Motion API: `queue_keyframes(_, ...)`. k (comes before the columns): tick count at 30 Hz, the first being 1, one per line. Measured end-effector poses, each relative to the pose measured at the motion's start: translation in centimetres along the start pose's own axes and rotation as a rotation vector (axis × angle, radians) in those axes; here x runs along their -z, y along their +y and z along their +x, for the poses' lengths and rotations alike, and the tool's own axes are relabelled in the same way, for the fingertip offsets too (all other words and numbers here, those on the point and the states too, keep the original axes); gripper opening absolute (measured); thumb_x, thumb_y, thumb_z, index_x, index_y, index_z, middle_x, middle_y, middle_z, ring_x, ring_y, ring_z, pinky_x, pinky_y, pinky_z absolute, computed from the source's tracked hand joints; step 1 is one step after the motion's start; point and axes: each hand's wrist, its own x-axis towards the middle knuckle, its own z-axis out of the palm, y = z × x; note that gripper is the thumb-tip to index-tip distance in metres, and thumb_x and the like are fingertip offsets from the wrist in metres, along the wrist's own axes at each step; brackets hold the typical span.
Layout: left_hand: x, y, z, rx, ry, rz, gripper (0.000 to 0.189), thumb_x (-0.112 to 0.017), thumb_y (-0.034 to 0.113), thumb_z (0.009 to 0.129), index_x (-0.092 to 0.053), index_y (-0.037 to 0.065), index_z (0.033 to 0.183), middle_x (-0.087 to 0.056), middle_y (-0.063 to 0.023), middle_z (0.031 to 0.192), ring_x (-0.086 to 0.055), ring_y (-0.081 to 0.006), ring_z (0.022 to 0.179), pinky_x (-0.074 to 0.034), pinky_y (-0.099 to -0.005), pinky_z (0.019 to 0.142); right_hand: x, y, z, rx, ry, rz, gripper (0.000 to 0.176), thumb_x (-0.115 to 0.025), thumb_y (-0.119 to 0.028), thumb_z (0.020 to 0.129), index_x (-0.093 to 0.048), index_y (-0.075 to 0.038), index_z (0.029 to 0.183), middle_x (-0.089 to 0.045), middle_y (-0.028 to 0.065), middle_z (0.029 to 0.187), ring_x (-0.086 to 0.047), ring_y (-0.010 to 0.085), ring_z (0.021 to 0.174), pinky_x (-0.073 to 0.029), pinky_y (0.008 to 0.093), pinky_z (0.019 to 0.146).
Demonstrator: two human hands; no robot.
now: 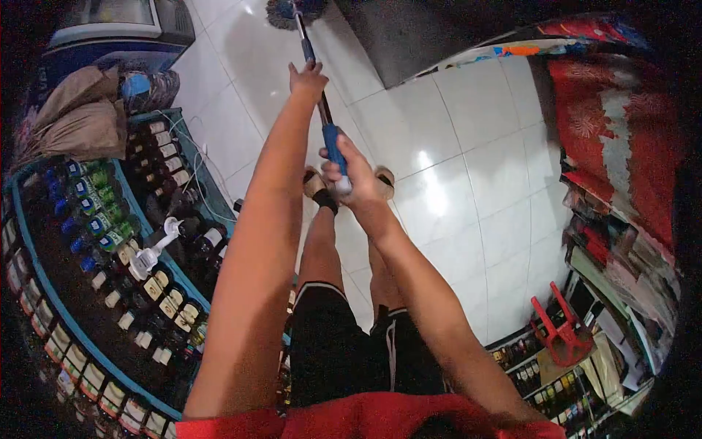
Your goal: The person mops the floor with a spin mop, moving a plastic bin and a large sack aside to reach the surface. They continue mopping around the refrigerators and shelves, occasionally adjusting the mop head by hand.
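A mop with a long pole reaches away from me, its shaggy dark grey-blue head [295, 12] on the floor at the top edge. My left hand [309, 79] is on the upper part of the pole, back of the hand toward me, the grip partly hidden. Lower down, my right hand [360, 175] wraps round the blue grip [335, 146] near the pole's pale end cap [343, 185]. The pole slants slightly left toward the mop head. My sandalled feet [384, 179] stand on the tiles just below the grip.
White glossy tiles [468, 183] cover the floor. Blue-edged crates of bottles [95, 208] crowd the left, with brown sacks [80, 113] and a cooler [110, 29] behind. A dark panel [431, 36] stands ahead. Red cloth [578, 110] and a red plastic stool [561, 329] are at right.
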Motion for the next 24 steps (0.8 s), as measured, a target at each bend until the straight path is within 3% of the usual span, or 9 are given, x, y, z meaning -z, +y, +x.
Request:
queue_keyframes(3,-3.0,5.0,-1.7,-0.096,0.029,-0.203,0.029,-0.045,0.024,0.08,-0.052,0.017,0.107,-0.03,-0.0089,0.133,-0.015,-0.0273,0.128,-0.017,-0.0697,0.088,3.8,-1.1,-6.0,0.069,0.034,-0.123,0.033,-0.052,-0.027,0.084,-0.044,-0.01,0.112,-0.049,0.0031,0.077,-0.04,0.0079,0.047,-0.032,0.0186,0.037)
queue_keyframes(5,-4.0,11.5,-4.5,-0.221,0.06,-0.306,0.024,-0.053,0.024,0.071,-0.061,0.012,0.09,-0.055,-0.0103,0.102,-0.038,-0.0347,0.114,-0.023,-0.0676,0.086,9.4,-2.3,-10.7,-0.045,-0.015,-0.169,0.035,-0.051,-0.027,0.084,-0.043,-0.009,0.113,-0.049,0.0016,0.076,-0.039,0.0065,0.046,-0.029,0.0167,0.035)
queue_keyframes(8,-5.2,20.4,-11.4,-0.375,0.595,-0.407,0.018,-0.055,0.023,0.062,-0.062,0.009,0.071,-0.056,-0.0076,0.069,-0.05,-0.033,0.091,-0.033,-0.0638,0.07,10.7,-3.4,-21.3,-0.071,0.161,-0.226,0.034,-0.051,-0.029,0.084,-0.044,-0.009,0.11,-0.05,0.0031,0.076,-0.038,0.0059,0.046,-0.028,0.0159,0.034)
queue_keyframes(10,-2.6,22.3,-14.9,-0.412,0.334,-0.316,0.02,-0.058,0.022,0.058,-0.063,0.01,0.073,-0.057,-0.0079,0.074,-0.05,-0.0311,0.092,-0.036,-0.0592,0.073,11.0,-2.8,-25.4,-0.188,0.287,-0.073,0.029,-0.052,-0.03,0.083,-0.044,-0.013,0.105,-0.049,0.0041,0.077,-0.038,0.0071,0.045,-0.029,0.0172,0.033)
queue_keyframes(14,0.9,15.7,-15.9,-0.632,0.223,-0.806,0.021,-0.06,0.017,0.055,-0.063,0.011,0.075,-0.058,-0.0106,0.086,-0.05,-0.0307,0.094,-0.041,-0.0475,0.077,7.7,-1.6,-24.8,-0.292,0.19,0.132,0.025,-0.052,-0.031,0.083,-0.042,-0.016,0.099,-0.047,0.0044,0.077,-0.037,0.0086,0.045,-0.029,0.018,0.032)
queue_keyframes(16,2.3,11.5,-15.4,-0.696,0.494,-0.916,0.023,-0.062,0.014,0.056,-0.062,0.01,0.078,-0.056,-0.0136,0.098,-0.048,-0.0311,0.099,-0.043,-0.0377,0.079,2.4,-1.2,-22.9,-0.347,0.144,0.212,0.021,-0.05,-0.031,0.084,-0.041,-0.016,0.095,-0.044,0.0047,0.078,-0.036,0.0095,0.044,-0.029,0.0184,0.032)
queue_keyframes(19,1.0,6.4,-14.6,-0.44,0.67,-1.336,0.029,-0.06,0.015,0.065,-0.054,0.006,0.092,-0.053,-0.0152,0.1,-0.049,-0.0297,0.097,-0.043,-0.0375,0.081,-7.5,-1.0,-18.8,-0.399,0.126,0.077,0.025,-0.043,-0.032,0.087,-0.041,-0.008,0.082,-0.041,0.0009,0.064,-0.033,0.0074,0.039,-0.027,0.0188,0.03)
queue_keyframes(20,0.5,5.0,-14.2,-0.248,0.736,-1.614,0.031,-0.057,0.014,0.07,-0.05,0.005,0.099,-0.052,-0.015,0.101,-0.049,-0.0279,0.098,-0.043,-0.0366,0.08,-10.8,-0.6,-17.4,-0.392,0.163,-0.009,0.024,-0.043,-0.03,0.088,-0.044,-0.006,0.088,-0.037,0.0003,0.06,-0.032,0.0063,0.038,-0.026,0.0184,0.03)
queue_keyframes(24,8.3,0.8,-20.7,-0.001,0.826,-1.74,0.032,-0.054,0.01,0.072,-0.047,0.004,0.102,-0.052,-0.0131,0.098,-0.05,-0.0253,0.089,-0.043,-0.0336,0.075,-18.7,0.2,-11.7,-0.377,-0.003,0.013,0.019,-0.045,-0.017,0.087,-0.045,-0.003,0.099,-0.038,0.0007,0.061,-0.03,0.0048,0.039,-0.026,0.0179,0.03)
